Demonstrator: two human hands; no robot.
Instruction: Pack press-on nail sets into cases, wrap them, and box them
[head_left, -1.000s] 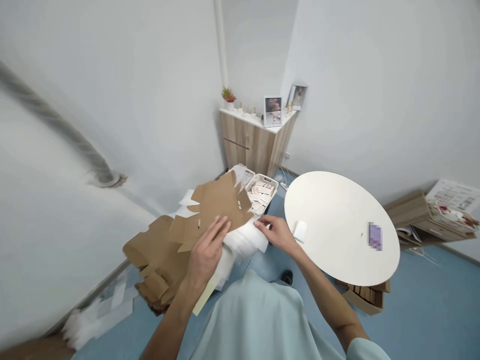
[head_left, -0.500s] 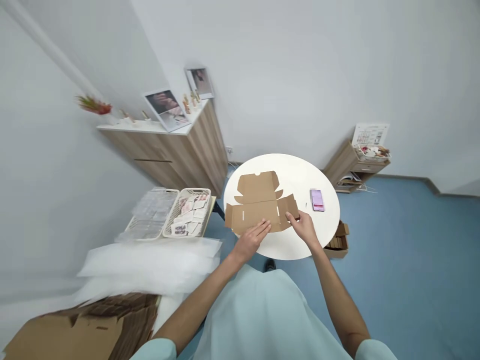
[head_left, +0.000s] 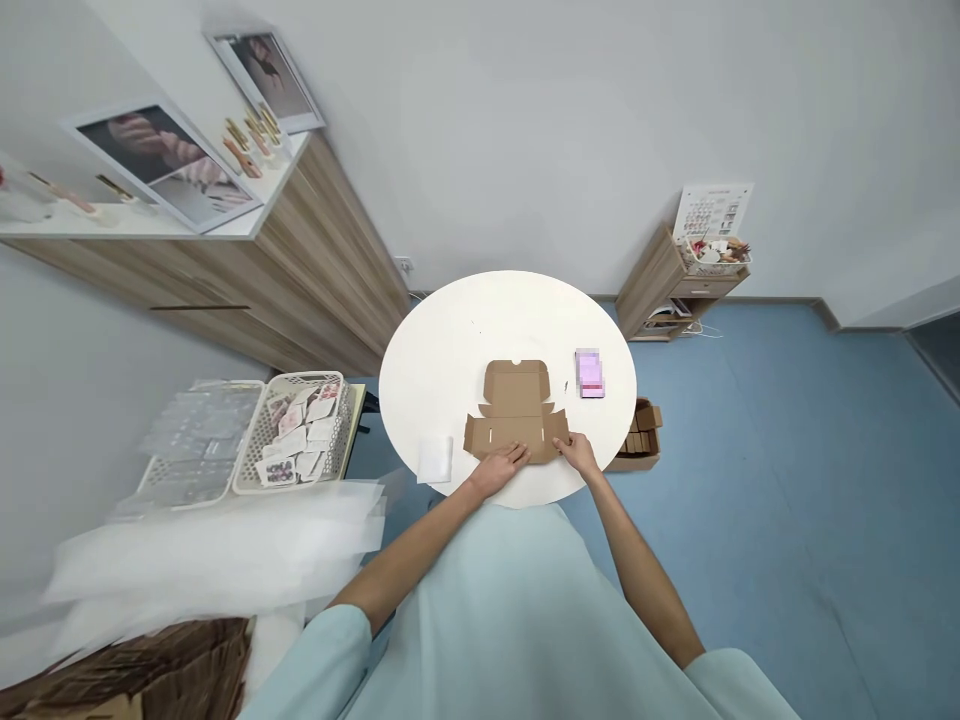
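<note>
A flat brown cardboard box blank [head_left: 517, 385] lies unfolded near the front edge of the round white table [head_left: 465, 320]. Its notched lid panel points away from me, and side flaps stick out left and right. My left hand [head_left: 501, 468] rests with fingers stretched out on the blank's near edge. At the right flap, my right hand [head_left: 576, 453] grips the cardboard between thumb and fingers. Left of the blank, a white packet [head_left: 435, 460] overhangs the table edge slightly. A phone [head_left: 590, 373] with a pinkish screen sits to the right.
Beside the table on the floor stands a carton [head_left: 637, 462] of small brown boxes. To my left are a white basket [head_left: 346, 415] of cards, clear plastic packs [head_left: 199, 425], white sheets [head_left: 217, 540] and stacked cardboard [head_left: 180, 670]. A wooden cabinet [head_left: 322, 240] stands behind them.
The cardboard blank has shifted right across the table and lies straighter, uncovering the white packet. Both hands have moved with it. My view has turned, showing more of the floor at right.
</note>
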